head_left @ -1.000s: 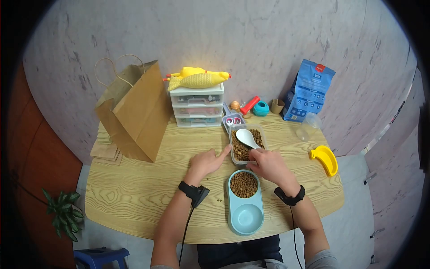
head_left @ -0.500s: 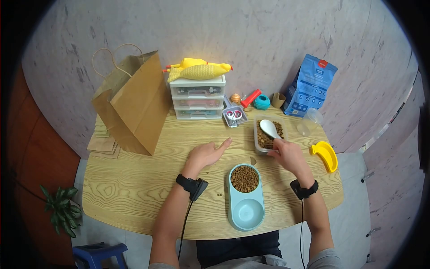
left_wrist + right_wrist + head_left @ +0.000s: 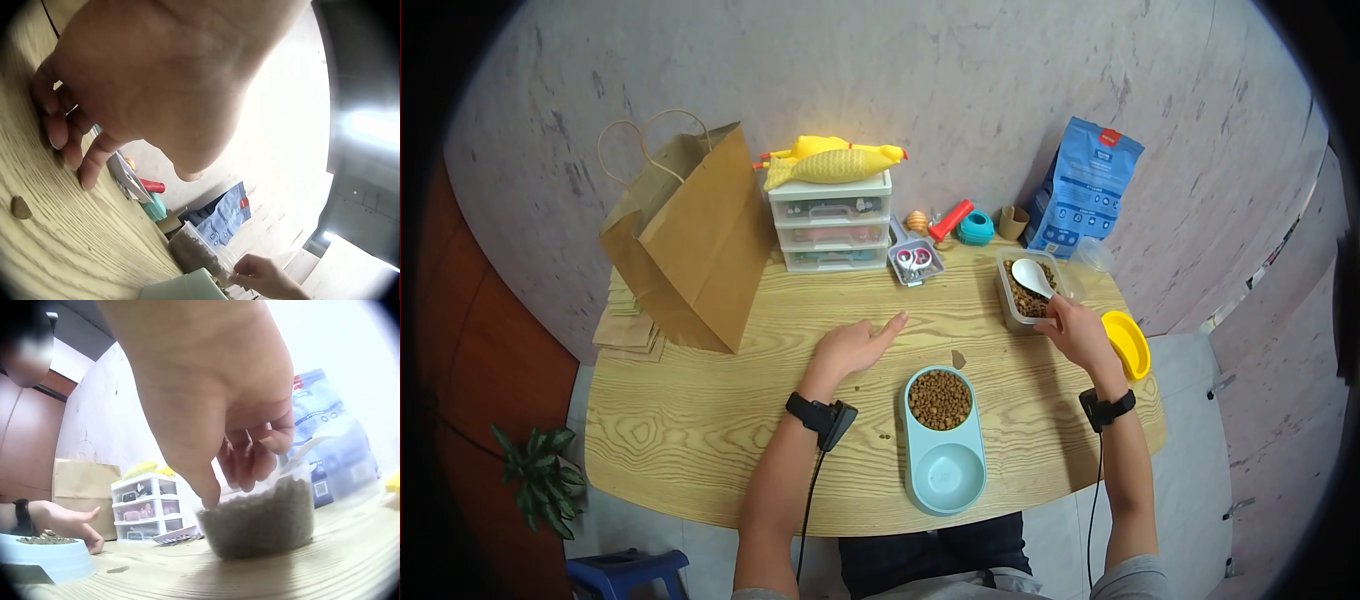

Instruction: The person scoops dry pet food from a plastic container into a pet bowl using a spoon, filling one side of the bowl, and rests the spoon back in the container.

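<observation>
The right hand (image 3: 1085,335) pinches the near edge of a clear container (image 3: 1020,323) of brown kibble, at the right of the table. A white spoon (image 3: 1032,277) lies in it, its handle by the fingers. In the right wrist view the thumb is on the near side of the container (image 3: 262,531), and the other fingers curl over its top. The left hand (image 3: 855,350) rests on the table left of centre, thumb extended, holding nothing; its fingertips touch the wood in the left wrist view. Between the arms stands a light-blue double bowl (image 3: 912,440), its far side full of kibble (image 3: 940,400).
A paper bag (image 3: 710,250) and drawer unit (image 3: 835,235) stand at the back left. Scissors in a grey tray (image 3: 915,262), a red item (image 3: 951,220) and a teal item (image 3: 976,228) lie behind. A blue bag (image 3: 1085,190), clear cup (image 3: 1090,262) and yellow dish (image 3: 1128,345) are at right.
The right hand has moved the kibble container, spoon inside, rightward from behind the double bowl towards the clear cup. A brown spot on the table shows where it stood. The left hand has stayed nearly still.
</observation>
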`<control>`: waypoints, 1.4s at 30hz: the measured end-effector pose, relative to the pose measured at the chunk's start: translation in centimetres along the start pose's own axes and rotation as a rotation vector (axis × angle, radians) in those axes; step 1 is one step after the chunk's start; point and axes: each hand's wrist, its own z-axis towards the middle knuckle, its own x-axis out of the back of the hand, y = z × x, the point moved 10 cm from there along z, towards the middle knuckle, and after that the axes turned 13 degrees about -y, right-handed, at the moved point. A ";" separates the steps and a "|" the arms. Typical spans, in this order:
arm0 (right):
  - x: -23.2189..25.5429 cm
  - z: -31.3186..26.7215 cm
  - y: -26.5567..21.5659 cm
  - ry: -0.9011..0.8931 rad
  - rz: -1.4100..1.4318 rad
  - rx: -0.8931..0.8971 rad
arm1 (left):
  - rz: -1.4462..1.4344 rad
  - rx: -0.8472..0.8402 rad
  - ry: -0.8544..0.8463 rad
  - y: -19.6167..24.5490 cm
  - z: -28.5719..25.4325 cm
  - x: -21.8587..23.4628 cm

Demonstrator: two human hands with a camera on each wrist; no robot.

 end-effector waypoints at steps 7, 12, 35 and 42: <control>0.3 -2.7 -7.1 -0.018 0.138 0.121 | -0.020 0.025 -0.078 -0.1 0.1 -0.1; -4.6 -5.7 -11.0 -0.445 0.236 0.116 | -0.031 0.020 -0.034 0.1 -0.4 0.2; -7.3 -11.7 2.0 -0.456 0.590 -0.054 | -0.017 0.016 -0.002 0.3 -0.8 0.5; -5.1 -12.7 8.4 -0.506 0.530 -0.227 | -0.018 0.017 0.004 0.4 -0.9 0.4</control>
